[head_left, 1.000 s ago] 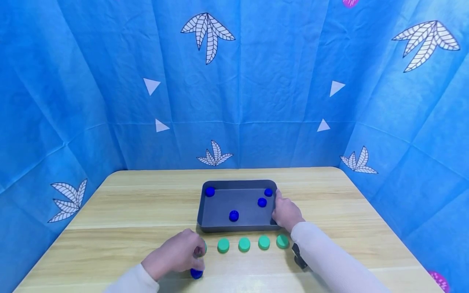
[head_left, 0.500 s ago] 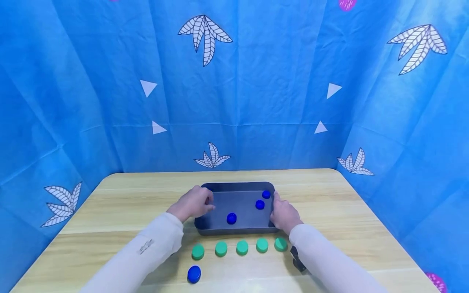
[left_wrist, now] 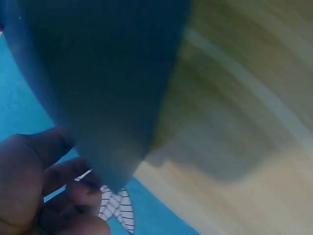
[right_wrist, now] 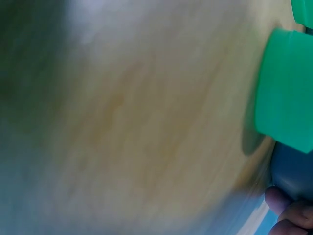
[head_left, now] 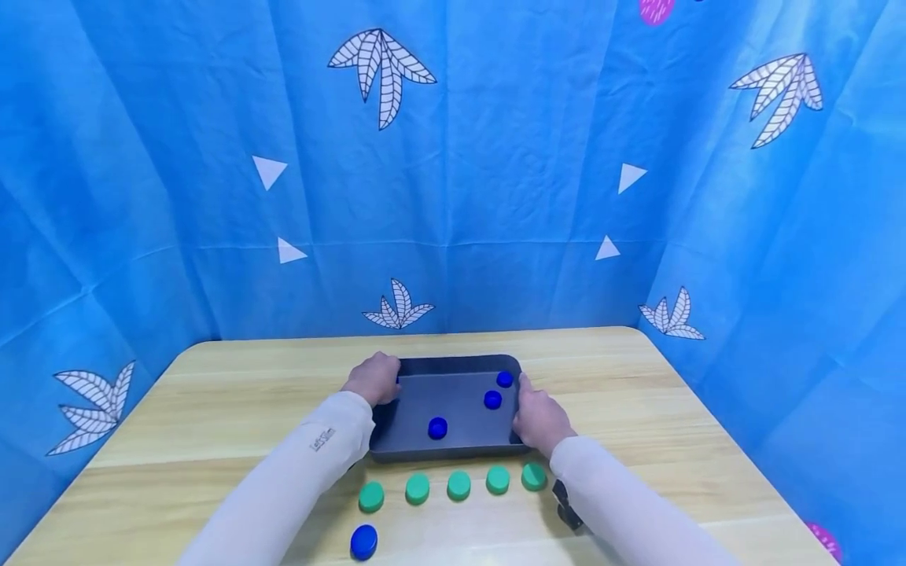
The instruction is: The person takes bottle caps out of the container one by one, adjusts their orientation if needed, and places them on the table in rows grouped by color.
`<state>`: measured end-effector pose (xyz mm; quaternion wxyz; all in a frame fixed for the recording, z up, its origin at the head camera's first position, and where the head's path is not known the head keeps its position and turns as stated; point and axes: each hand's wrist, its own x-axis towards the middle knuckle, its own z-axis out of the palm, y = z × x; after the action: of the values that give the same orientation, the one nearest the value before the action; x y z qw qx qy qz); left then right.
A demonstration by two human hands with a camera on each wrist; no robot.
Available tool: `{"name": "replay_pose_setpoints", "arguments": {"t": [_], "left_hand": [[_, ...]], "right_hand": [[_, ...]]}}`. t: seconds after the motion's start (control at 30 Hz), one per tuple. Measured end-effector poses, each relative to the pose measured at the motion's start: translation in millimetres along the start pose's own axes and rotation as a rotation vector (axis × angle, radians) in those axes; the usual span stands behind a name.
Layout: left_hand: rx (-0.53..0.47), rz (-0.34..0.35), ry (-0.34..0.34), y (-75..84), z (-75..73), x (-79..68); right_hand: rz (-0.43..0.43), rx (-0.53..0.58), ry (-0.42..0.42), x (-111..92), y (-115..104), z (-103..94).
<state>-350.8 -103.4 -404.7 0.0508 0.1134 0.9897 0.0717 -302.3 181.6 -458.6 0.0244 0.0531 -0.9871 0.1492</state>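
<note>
A dark grey rectangular tray [head_left: 453, 453] lies toward the back of the table, with several blue caps inside, among them a cap [head_left: 437, 428] near its front wall. My left hand [head_left: 374, 379] grips the tray's left end and mostly hides one blue cap there. Close up in the left wrist view, curled fingers [left_wrist: 80, 193] meet the tray wall. The right hand [head_left: 541, 420] holds the right end, index finger along the rim. In front of the tray runs a row of green caps [head_left: 458, 485]. One more blue cap [head_left: 364, 542] sits nearer me, below the leftmost green one.
The wooden table [head_left: 269, 424] has blue patterned cloth [head_left: 453, 196] hanging behind it and at both sides. A black strapped device [head_left: 566, 507] shows under my right forearm. Both forearms reach past the ends of the green row.
My left hand has moved from the nearer blue cap forward to the tray's left end and taken hold there. The right hand keeps its grip. The head view has shifted slightly.
</note>
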Motion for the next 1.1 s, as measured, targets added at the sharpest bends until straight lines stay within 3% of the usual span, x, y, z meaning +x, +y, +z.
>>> {"name": "replay_pose_setpoints", "arguments": {"t": [0.13,0.37,0.73,1.1], "left_hand": [[0.03,-0.041,-0.005,-4.0,6.0,1.0],[0.099,0.015,0.015,-3.2,8.1,-0.9],[0.077,0.056,0.032,-4.3,13.0,-1.7],[-0.032,0.045,0.007,0.7,8.3,-7.6]], "right_hand": [[-0.01,-0.004,0.014,0,1,1.3],[-0.019,-0.014,0.02,-1,1,2.1],[-0.019,-0.012,0.026,-1,1,5.5],[0.009,0.008,-0.006,-3,-1,1.2]]}}
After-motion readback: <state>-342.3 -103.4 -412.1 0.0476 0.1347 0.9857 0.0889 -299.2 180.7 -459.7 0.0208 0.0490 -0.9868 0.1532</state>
